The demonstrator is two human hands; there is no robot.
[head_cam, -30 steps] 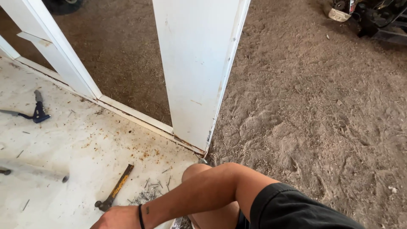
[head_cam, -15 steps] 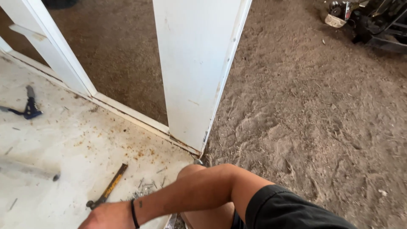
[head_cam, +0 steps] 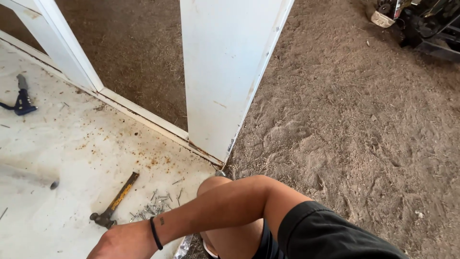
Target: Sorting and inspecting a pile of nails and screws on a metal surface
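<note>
A wide stretch of brown dirt ground (head_cam: 364,134) fills the right side, meeting a pale, rust-speckled floor (head_cam: 57,158) on the left. A white door panel (head_cam: 225,72) stands upright between them, beside a white frame post (head_cam: 67,52). One arm crosses low over a bent knee, and its hand (head_cam: 120,242), wearing a black wristband, is cut off by the lower edge; I cannot tell whether its fingers are apart or closed. Just above it lies a yellow-handled hammer (head_cam: 115,201), next to scattered nails (head_cam: 155,206). A blue tool (head_cam: 21,98) lies far left.
</note>
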